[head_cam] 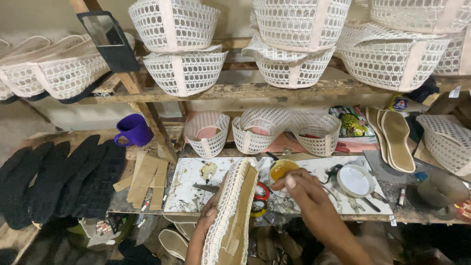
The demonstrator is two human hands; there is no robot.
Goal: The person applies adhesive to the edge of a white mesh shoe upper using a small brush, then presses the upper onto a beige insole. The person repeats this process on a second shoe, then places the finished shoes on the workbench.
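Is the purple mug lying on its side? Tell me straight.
No. The purple mug stands upright on the wooden shelf, its open mouth facing up and its handle at the left.

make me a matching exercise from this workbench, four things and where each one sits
Things:
1. purple mug
2. black soles
3. glue bowl
4. white lid

Places:
a. just beyond the right hand
b. far left of the bench
c. on the low shelf by the wooden post
d. right of the glue bowl, on the white board

Pairs: 1-c, 2-b, 3-a, 4-d
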